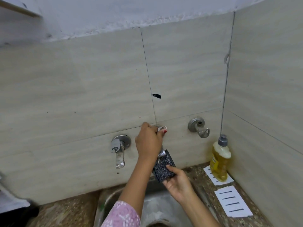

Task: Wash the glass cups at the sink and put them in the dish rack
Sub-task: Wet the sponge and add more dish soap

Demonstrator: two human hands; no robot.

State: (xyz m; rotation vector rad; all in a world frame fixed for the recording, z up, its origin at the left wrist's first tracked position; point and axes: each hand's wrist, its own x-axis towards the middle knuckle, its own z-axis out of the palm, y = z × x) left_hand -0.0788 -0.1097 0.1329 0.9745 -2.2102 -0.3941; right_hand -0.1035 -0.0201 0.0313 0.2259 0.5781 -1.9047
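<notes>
My left hand [149,143] reaches up to the middle wall tap and grips its metal handle [162,128] between fingers and thumb. The tap's spout [161,153] pokes out just below that hand. My right hand [177,182] holds a dark speckled scrub sponge [163,169] right under the spout, above the steel sink [157,208]. No water stream is plainly visible. No glass cups and no dish rack are in view.
A second tap [118,149] is on the wall to the left and a third fitting [198,126] to the right. A bottle of yellow dish soap [219,163] stands in the right corner on the speckled counter [205,179], beside white lined cards [232,202].
</notes>
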